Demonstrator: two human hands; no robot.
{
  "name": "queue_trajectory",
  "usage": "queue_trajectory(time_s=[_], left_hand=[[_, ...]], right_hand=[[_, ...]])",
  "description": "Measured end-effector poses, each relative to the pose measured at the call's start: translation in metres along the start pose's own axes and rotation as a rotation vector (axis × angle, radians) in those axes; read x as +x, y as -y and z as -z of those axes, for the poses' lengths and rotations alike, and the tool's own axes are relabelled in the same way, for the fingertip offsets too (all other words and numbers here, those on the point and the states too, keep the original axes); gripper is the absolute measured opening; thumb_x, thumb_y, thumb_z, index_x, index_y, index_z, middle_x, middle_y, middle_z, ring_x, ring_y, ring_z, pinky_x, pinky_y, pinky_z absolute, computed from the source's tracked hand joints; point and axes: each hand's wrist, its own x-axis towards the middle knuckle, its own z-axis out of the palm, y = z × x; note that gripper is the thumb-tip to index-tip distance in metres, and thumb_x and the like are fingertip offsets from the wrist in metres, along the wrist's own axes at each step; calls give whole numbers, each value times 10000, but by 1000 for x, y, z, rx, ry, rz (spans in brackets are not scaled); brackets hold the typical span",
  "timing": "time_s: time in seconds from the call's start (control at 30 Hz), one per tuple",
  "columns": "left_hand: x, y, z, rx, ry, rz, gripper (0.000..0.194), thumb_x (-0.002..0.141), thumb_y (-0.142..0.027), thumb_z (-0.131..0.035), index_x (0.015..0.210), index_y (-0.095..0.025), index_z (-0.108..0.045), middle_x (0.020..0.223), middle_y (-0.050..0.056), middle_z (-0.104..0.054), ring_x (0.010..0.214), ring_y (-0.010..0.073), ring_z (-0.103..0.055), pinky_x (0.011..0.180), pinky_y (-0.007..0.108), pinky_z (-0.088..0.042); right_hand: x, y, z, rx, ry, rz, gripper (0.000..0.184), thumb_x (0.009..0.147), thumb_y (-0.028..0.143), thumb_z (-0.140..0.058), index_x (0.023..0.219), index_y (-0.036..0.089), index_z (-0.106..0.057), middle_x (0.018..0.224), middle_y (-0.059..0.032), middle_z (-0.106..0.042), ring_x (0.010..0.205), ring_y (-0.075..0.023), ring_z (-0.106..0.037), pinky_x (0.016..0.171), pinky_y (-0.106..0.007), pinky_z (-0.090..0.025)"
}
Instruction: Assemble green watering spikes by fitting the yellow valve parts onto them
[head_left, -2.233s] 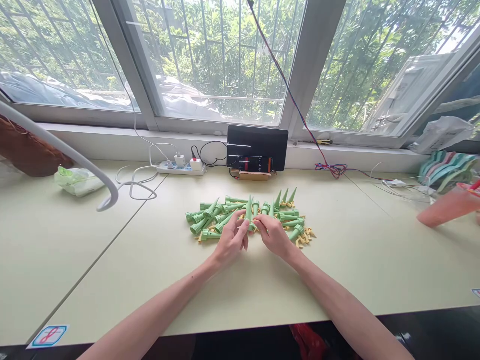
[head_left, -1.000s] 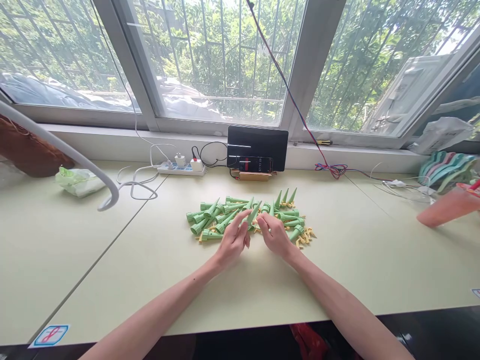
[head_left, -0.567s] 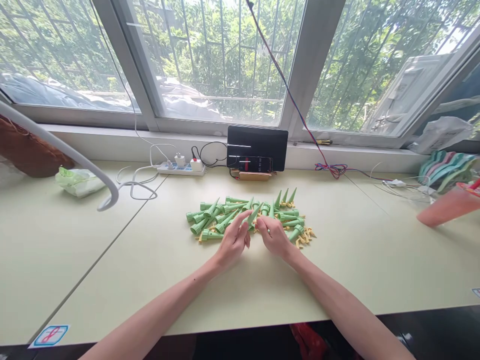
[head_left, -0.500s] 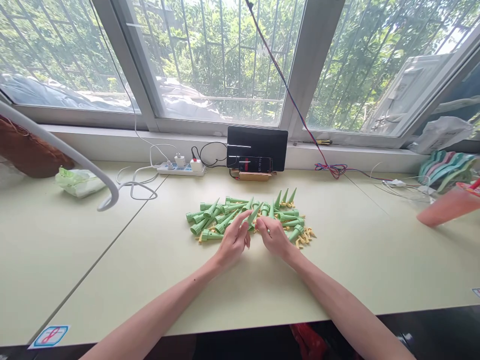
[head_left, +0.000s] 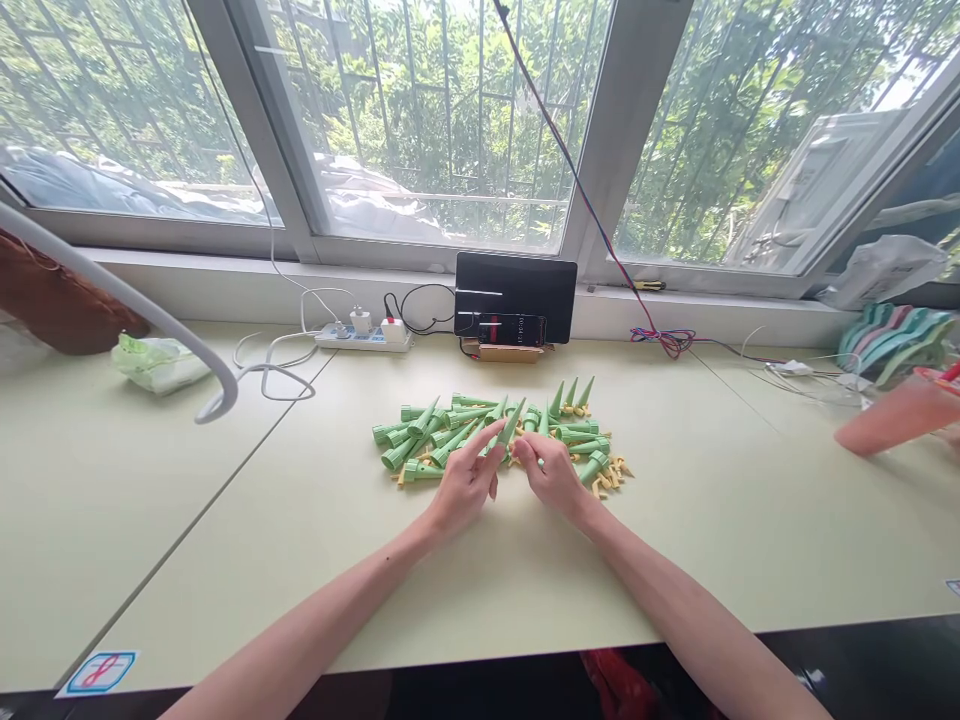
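My left hand (head_left: 465, 482) is closed around a green cone-shaped plastic spike (head_left: 511, 424), whose tip points up and slightly right. Close beside it, my right hand (head_left: 555, 474) has its thumb and fingers pinched together; whatever they grip is hidden. Around both hands lies a heap of similar green spikes (head_left: 416, 450) with ribbed collars. Three spikes (head_left: 572, 392) stand upright at the back right of the heap. Small yellow plastic pieces (head_left: 613, 472) are scattered at the heap's right side.
Behind the heap, a phone (head_left: 512, 329) leans against a dark tablet (head_left: 516, 275). To their left is a power strip (head_left: 364, 338) with white cables. A pink drink cup (head_left: 892, 412) tilts at the right. A white curved bar (head_left: 150, 310) crosses the left side. Windows line the back.
The green spike in my left hand has tilted a little and shifted slightly right. My right hand stays pinched in nearly the same place.
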Motion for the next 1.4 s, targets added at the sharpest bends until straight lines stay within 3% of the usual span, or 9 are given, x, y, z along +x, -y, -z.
queue_trajectory(time_s=[0.17,0.33,0.53,0.8,1.17,1.4], left_hand=[[1,-2,0,-16,-20,41,526,958,-468,-498,1386,-162,-512,468,-75,-483,361,84,-461,404,202,-405],[0,-3,1,-42,-37,79,541,943,-500,-502,1363,-159,-520,743,15,-676,365,64,-476,405,218,-435],[1,-3,1,-54,-45,105,556,941,-518,-492,1333,-126,-532,597,-8,-647,355,93,-480,379,219,-402],[2,1,2,-39,-35,101,513,960,-519,-451,1287,-140,-564,468,-49,-558,423,146,-568,398,225,-411],[0,0,4,101,-47,38,501,1002,-489,-366,1347,-158,-514,456,-58,-528,401,122,-493,467,233,-418],[-1,-2,3,136,-36,-8,464,1011,-451,-363,1347,-170,-516,491,-52,-539,429,115,-491,485,225,-411]], right_hand=[[0,1,1,-7,-12,4,374,1025,391,-395,763,192,-574,645,-4,-556,556,-129,-479,568,-256,-387],[0,0,1,-19,18,7,366,1023,395,-397,758,202,-559,692,-26,-590,583,-143,-493,593,-267,-398],[-1,-1,0,-58,-15,65,313,1017,364,-421,775,200,-535,673,-4,-512,581,-137,-447,573,-262,-377],[0,4,2,-91,9,112,252,1021,312,-410,834,213,-546,713,-17,-514,618,-152,-451,577,-271,-375],[1,9,1,-70,17,91,301,1019,347,-430,796,208,-578,735,-21,-548,595,-134,-463,589,-263,-396],[0,5,-1,-113,-21,111,386,1032,357,-387,716,208,-552,643,-11,-494,565,-141,-418,571,-275,-365]])
